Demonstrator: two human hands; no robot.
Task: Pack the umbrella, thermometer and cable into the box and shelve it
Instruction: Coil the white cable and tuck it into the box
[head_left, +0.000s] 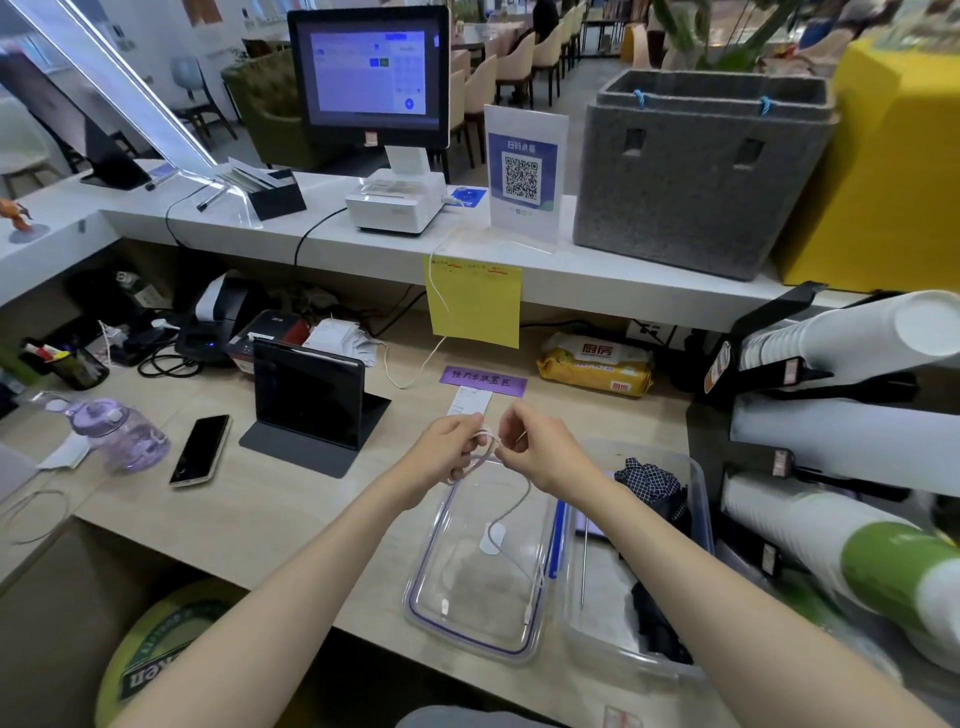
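Head view, both hands pinching cable (511, 499), umbrella (655, 493) half hidden

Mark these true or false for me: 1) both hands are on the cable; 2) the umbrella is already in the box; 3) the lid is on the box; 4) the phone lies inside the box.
1) True: the left hand and right hand both hold the cable.
2) True: the umbrella lies in the box.
3) False: the lid lies on the counter beside the box.
4) False: the phone lies on the counter, left of the tablet.
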